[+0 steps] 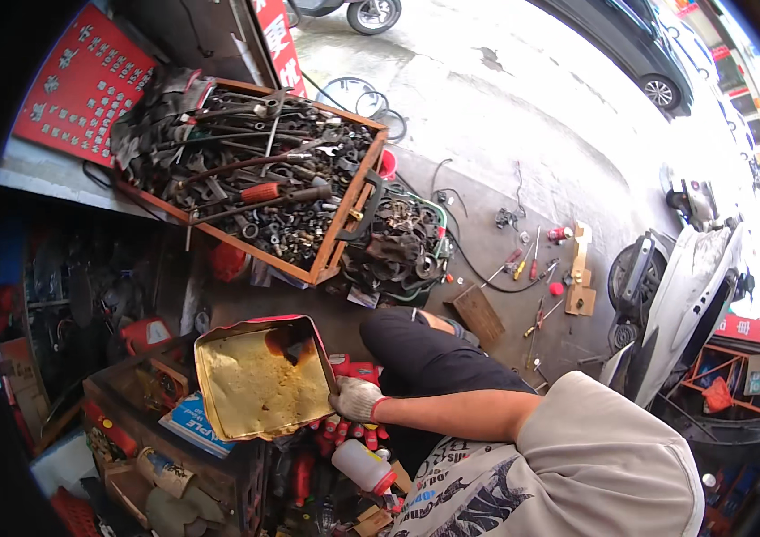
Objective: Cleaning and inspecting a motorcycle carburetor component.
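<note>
My right hand (356, 399), in a white knit work glove, grips the right edge of a shallow rectangular metal tin (250, 385). The tin is tilted so its gold-coloured inside shows, with a dark brown oily patch in one corner and a red outer rim. Just below that hand are red rubber-coated, glove-like fingers (344, 434), partly hidden by the tin. No left arm shows, and I see nothing I can call my left hand. Close by lies a whitish plastic bottle with a red cap (362, 465).
A wooden drawer (358, 210) heaped with wrenches and sockets stands ahead. Beside it is a basket of metal parts (402, 246). Screwdrivers (534, 259) and a wooden block (477, 313) lie on the floor. A dark crate (237, 483) sits left; white scooter bodywork (689, 295) stands right.
</note>
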Demonstrator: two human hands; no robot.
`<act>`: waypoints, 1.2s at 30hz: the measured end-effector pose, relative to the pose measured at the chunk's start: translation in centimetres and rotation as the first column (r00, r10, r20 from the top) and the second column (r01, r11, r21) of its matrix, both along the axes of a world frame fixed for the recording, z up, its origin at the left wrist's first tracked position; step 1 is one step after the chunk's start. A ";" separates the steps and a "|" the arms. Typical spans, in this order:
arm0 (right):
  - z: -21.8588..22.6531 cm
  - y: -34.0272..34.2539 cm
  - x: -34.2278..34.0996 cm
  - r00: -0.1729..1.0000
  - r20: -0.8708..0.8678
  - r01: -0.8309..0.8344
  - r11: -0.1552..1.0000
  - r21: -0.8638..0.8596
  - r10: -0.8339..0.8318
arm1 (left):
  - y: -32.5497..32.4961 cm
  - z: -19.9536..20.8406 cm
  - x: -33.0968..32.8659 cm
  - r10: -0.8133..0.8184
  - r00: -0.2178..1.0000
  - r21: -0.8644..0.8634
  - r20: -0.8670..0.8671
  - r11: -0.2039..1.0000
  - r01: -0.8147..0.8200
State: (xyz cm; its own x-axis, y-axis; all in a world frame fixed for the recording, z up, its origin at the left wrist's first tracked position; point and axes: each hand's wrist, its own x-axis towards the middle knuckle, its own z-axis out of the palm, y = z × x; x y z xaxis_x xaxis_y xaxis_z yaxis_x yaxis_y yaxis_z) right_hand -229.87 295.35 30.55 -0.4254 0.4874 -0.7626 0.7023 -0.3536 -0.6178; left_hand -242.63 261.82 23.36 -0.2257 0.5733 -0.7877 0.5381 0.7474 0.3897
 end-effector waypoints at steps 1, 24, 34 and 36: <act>0.5 0.3 1.2 1.000 -0.020 -0.013 0.999 0.038 0.013 | -0.5 -0.1 0.4 -0.014 1.000 -0.018 0.017 1.000 0.014; 0.5 11.0 49.7 0.901 -0.030 0.429 0.878 0.212 -0.433 | 22.4 2.4 26.8 -0.259 0.965 -0.094 0.047 0.960 0.262; -6.1 14.7 78.3 0.607 0.230 0.688 0.648 0.327 -0.761 | 35.2 8.0 38.9 0.256 0.964 -0.120 -0.065 0.958 -0.262; -7.2 16.0 81.6 0.486 0.196 0.759 0.522 0.389 -0.852 | 39.4 8.3 38.1 0.081 0.988 0.045 -0.130 0.996 -0.076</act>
State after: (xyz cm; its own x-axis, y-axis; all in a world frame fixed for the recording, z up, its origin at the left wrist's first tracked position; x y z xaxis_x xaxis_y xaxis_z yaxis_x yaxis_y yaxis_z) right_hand -148.26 311.33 23.32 0.4941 0.6475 -0.5801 0.3409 -0.7582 -0.5558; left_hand -204.53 301.21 31.65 -0.3713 0.5803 -0.7249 0.5267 0.7746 0.3503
